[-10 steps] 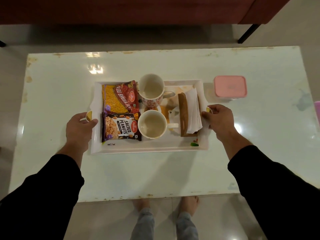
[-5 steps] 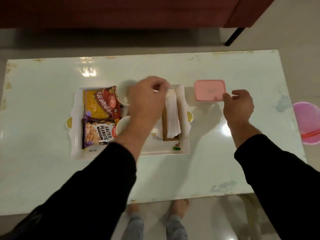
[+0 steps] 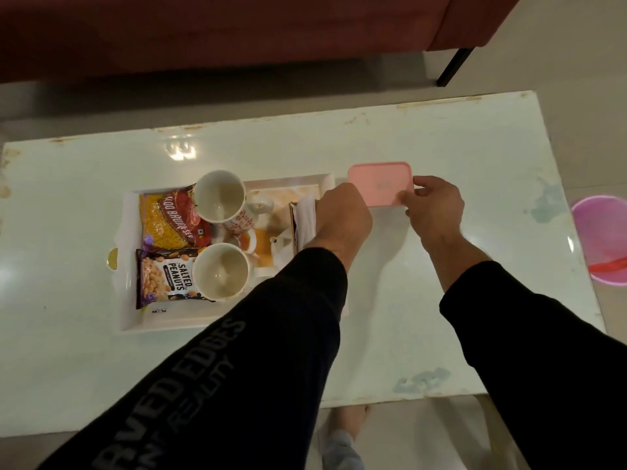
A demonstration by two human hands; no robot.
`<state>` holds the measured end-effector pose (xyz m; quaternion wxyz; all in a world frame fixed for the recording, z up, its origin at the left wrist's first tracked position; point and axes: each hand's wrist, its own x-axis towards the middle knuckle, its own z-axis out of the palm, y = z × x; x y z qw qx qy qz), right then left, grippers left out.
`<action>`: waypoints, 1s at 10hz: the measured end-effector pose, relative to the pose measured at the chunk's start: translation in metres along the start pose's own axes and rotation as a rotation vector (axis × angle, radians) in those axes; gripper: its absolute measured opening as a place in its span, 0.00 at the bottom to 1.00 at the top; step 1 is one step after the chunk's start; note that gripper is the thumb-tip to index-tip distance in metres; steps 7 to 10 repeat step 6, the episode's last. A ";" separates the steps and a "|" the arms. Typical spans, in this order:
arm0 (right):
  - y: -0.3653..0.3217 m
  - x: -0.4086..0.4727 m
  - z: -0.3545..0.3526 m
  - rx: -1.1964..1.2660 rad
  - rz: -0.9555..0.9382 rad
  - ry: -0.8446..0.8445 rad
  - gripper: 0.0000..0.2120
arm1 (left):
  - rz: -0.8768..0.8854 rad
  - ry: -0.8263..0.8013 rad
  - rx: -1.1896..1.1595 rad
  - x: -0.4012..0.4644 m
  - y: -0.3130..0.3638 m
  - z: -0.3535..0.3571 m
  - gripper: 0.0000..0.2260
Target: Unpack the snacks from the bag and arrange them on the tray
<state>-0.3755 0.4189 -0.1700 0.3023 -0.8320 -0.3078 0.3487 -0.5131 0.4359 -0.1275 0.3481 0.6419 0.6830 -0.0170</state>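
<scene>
A white tray [image 3: 134, 322] sits left of centre on the table. On its left side lie a bhujia sev packet [image 3: 163, 223] and, nearer me, a salted peanuts packet [image 3: 159, 283]. Two empty mugs [image 3: 219, 195] [image 3: 220, 271] stand in the middle, and a napkin holder [image 3: 303, 218] stands at the right. Just right of the tray sits a pink lidded box [image 3: 380, 183]. My left hand [image 3: 342, 217] curls against the box's near left corner, its fingers hidden. My right hand [image 3: 436, 203] pinches the box's right edge.
The glossy white table [image 3: 441, 300] runs on to the right of the box. A pink bucket [image 3: 600, 239] stands on the floor past the table's right end. A dark red sofa [image 3: 237, 28] lines the far side. Feet show under the near edge.
Both hands left the tray's side handles and moved right to the pink box. My left arm now crosses over the tray's right part.
</scene>
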 end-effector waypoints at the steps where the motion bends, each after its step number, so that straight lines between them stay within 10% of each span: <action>1: 0.002 -0.001 0.000 -0.016 -0.018 -0.015 0.19 | -0.019 -0.012 0.023 -0.001 0.000 0.000 0.08; 4: -0.010 -0.041 -0.022 -0.152 -0.239 0.095 0.25 | 0.144 0.211 -0.022 -0.052 -0.009 -0.030 0.16; 10: -0.050 -0.131 -0.050 -0.338 -0.348 -0.054 0.24 | 0.151 0.167 0.045 -0.142 -0.047 -0.087 0.15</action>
